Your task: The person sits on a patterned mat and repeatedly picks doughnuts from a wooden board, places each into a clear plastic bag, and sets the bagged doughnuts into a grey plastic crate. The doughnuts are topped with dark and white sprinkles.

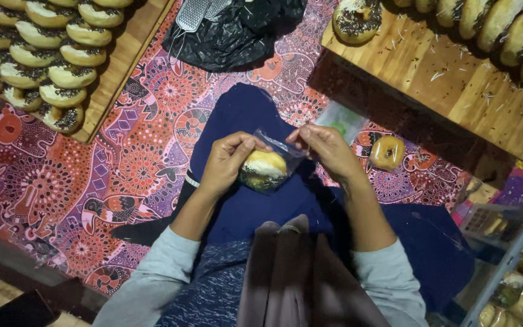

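While sitting over a patterned mat (122, 163), left hand (225, 162) and right hand (328, 148) are both pinching a clear plastic bag (276, 148) between them; doughnut (263, 169) is sitting inside it, under the fingertips.

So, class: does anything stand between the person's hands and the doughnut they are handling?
Only the clear plastic bag. The doughnut sits inside it, so the left hand cradles it through the film, while the right hand pinches the bag's top edge. Nothing else visible comes between them.

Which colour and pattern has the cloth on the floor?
The floor cloth is red-purple with dotted animal figures; head view.
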